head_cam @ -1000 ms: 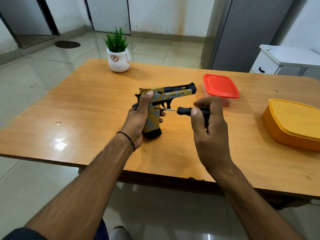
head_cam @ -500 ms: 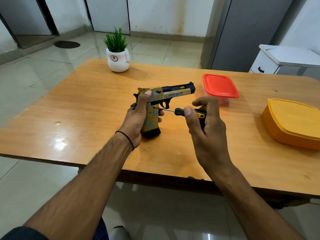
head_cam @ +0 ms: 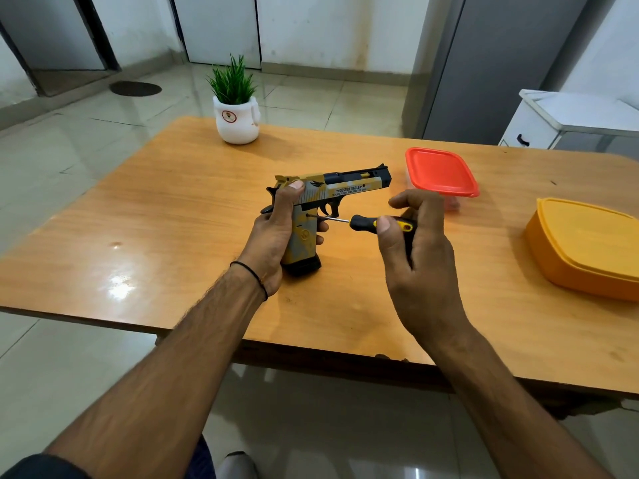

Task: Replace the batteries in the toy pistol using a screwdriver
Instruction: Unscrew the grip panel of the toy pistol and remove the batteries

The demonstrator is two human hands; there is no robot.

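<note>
A yellow, grey and black toy pistol (head_cam: 342, 187) stands upright on its grip base on the wooden table (head_cam: 173, 209), barrel pointing right. My left hand (head_cam: 276, 236) grips its handle, thumb up on the slide. My right hand (head_cam: 415, 250) pinches a black-and-yellow screwdriver (head_cam: 366, 223) by the handle. The thin metal shaft lies level and points left, its tip at the upper part of the pistol's grip near a small screw hole. The far side of the pistol is hidden.
A clear box with a red lid (head_cam: 441, 171) sits just right of the pistol's muzzle. An orange lidded box (head_cam: 587, 247) stands at the right edge. A white pot with a green plant (head_cam: 237, 115) is at the table's back. A white cabinet (head_cam: 567, 119) stands beyond.
My right hand's fingers have shifted round the screwdriver handle, as in turning it, while the tip stays at the grip. The pistol and my left hand have barely moved.
</note>
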